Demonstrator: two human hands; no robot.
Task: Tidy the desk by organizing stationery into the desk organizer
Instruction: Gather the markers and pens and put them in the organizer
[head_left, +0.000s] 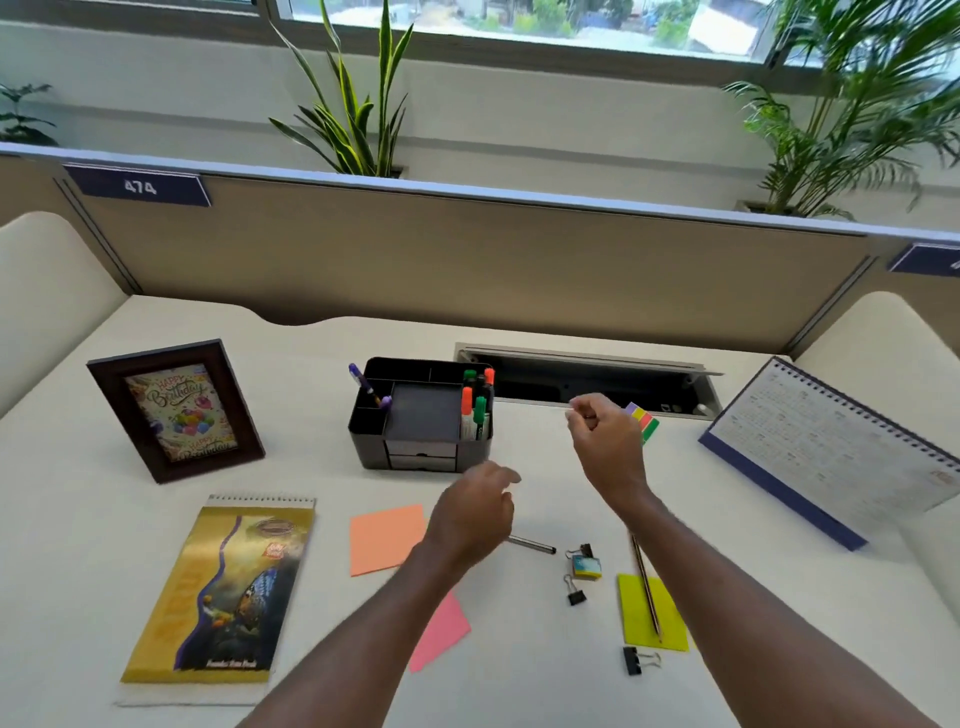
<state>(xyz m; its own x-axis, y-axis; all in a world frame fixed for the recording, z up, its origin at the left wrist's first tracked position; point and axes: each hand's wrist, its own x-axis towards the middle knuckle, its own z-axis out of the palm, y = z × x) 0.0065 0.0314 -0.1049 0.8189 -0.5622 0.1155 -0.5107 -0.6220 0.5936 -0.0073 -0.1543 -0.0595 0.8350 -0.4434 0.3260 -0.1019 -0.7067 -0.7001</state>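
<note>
The desk organizer stands at mid-desk. It is a black, hard-walled box divided into square compartments, with two shallow drawers in its front face. Markers with green and orange caps stand upright in its right compartment. Purple pens lean in the left one. The broad centre tray looks bare.

The right hand hangs just to the right of the organizer, fingers curled and thumb against forefinger. A pad of coloured index flags shows behind the knuckles. Whether the hand grips it cannot be told. The left hand hovers in front of the drawers, fingers loosely curled and holding nothing, above a silver pen.

Probable step: deliver a small item to a compartment.
- Lay flat paper goods level in the shallow centre tray.
- Stand long, rigid items in the tall side wells, clear of the caps already there.
- Steady the box with the free hand if it slides on the smooth desktop.

Loose stock on the desk:
- An orange sticky note, thin and limp.
- A pink sticky note, likewise.
- A yellow sticky note with a slim pencil lying across it.
- Springy black binder clips nearby.
</note>
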